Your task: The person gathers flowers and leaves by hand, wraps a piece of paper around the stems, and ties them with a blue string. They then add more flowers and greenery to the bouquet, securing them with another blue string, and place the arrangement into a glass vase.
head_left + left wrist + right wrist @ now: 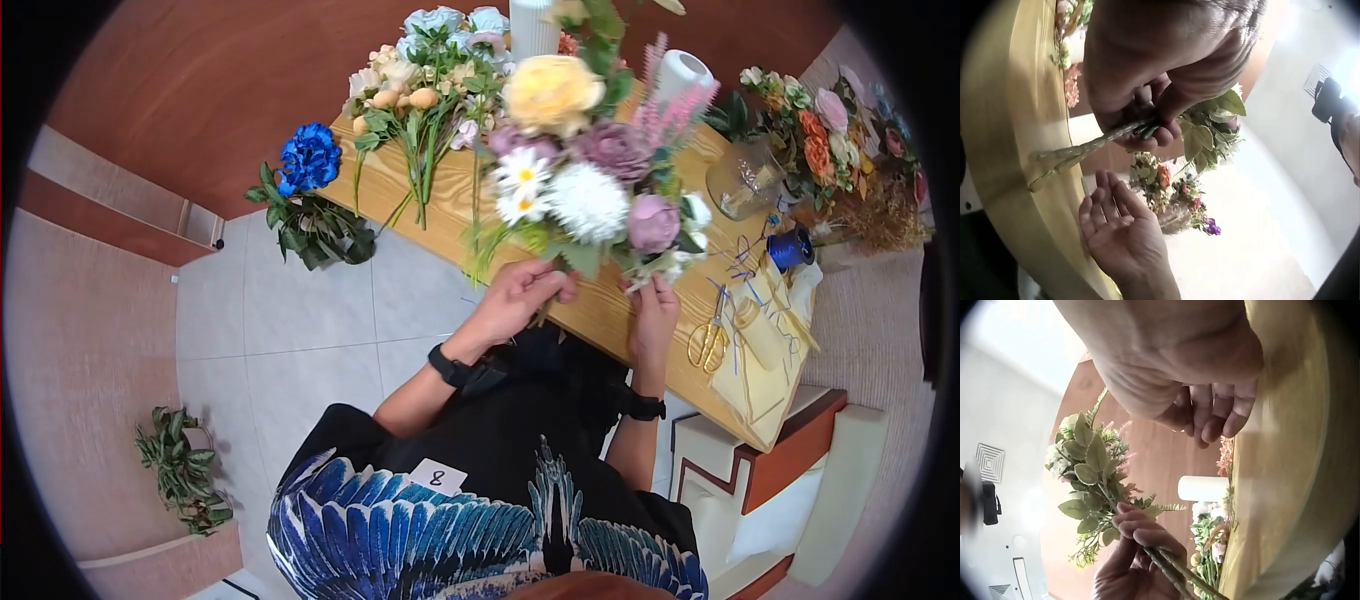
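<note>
My left hand (515, 300) grips the green stems (1088, 147) of a mixed artificial flower bouquet (590, 200) near the table's front edge. It has a large yellow bloom, a white pompom flower, daisies, mauve roses and pink spikes. In the right wrist view its leafy underside (1088, 469) shows above the gripping fingers, and the stem ends slant down. My right hand (655, 315) is raised by the bouquet's right side, overlapping its lower flowers in the head view. The left wrist view shows that palm turned up, fingers loosely bent with nothing gripped.
On the wooden table (450, 215) lie loose flowers (425, 120) at the back left. White vases (685, 75), a glass jar (740, 185), gold-handled scissors (708, 345), blue ribbon (790, 247) and yellow wrapping (745, 390) lie behind and right. A blue flower (308, 160) stands beside the left edge.
</note>
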Tool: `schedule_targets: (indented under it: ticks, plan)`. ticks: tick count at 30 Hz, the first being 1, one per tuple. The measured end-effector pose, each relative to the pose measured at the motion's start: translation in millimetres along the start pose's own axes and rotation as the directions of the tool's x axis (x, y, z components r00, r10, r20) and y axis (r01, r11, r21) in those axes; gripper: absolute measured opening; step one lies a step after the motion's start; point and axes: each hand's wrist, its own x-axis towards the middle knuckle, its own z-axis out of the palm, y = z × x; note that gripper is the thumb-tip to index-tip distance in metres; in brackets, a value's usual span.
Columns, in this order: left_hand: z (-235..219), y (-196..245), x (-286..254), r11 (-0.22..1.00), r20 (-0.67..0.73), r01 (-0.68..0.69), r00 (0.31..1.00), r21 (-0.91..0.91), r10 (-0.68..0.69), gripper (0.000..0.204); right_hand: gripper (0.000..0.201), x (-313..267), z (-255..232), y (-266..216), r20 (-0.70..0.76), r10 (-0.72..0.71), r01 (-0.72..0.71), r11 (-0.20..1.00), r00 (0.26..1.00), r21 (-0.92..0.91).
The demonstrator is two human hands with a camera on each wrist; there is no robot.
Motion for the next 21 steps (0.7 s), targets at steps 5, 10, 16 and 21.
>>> schedule_targets:
  ticks: [5, 10, 16, 21]
  plan:
    - [-54, -13, -24, 0.997, -0.203, 0.019, 0.979, -0.079, -0.035, 0.017, 0.023, 12, 36, -8, 0.14, 0.029, -0.012, 0.993, 0.99, -0.12]
    - [-91, -6, -25, 0.877, -0.33, -0.252, 0.937, -0.41, 0.115, 0.017, 0.023, 7, 87, -12, 0.318, 0.055, 0.037, 0.96, 0.947, -0.279]
    - [-153, -6, -46, 0.909, -0.562, -0.319, 0.818, -0.267, 0.122, 0.017, 0.02, 28, 109, -8, 0.614, 0.229, 0.174, 0.833, 0.756, -0.526]
    - [-162, -7, -52, 0.893, -0.599, -0.367, 0.787, -0.259, 0.149, 0.022, 0.029, 73, 182, -6, 0.579, -0.045, 0.425, 0.726, 0.814, -0.541]
